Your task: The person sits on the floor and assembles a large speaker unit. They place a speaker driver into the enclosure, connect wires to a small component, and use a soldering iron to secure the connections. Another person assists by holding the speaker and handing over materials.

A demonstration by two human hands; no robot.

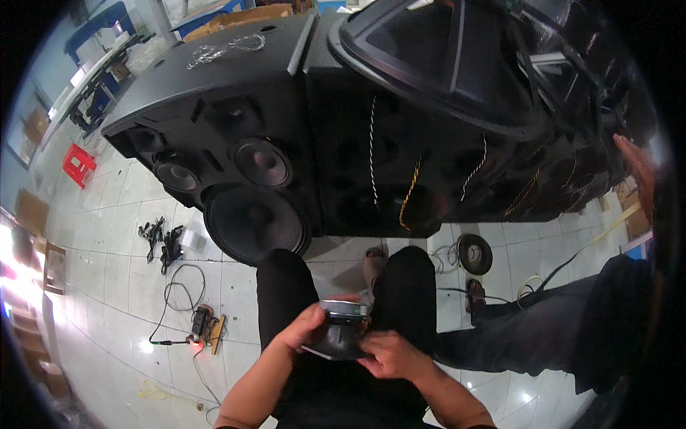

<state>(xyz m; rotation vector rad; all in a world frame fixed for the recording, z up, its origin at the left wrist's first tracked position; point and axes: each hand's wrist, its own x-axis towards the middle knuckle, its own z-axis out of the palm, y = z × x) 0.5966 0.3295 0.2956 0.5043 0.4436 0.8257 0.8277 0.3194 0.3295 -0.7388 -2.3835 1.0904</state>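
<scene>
1. The fingertips of both hands were partly hidden behind the small speaker part they held, so exactly how each one pressed on it could not be made out.
2. The left hand was wrapped around the part's left side, thumb up near its shiny metal top, fingers curled closed on it.
3. The right hand gripped the lower right edge of the same part, fingers bent against its dark body.
4. The part sat between the two hands, above the person's lap, its metal end tilted upward; its underside was out of sight.
5. Below the hands were the person's dark trousers, with one bare foot showing on the floor between the knees.
6. The floor was glossy white tile, with loose cables and a small tool with a red light to the left.
7. In front stood a large black speaker cabinet, with a second one beside it trailing twisted wires.
8. At right a second person's leg and raised hand were cut off by the dark rim.
9. A red stool stood far left.
</scene>
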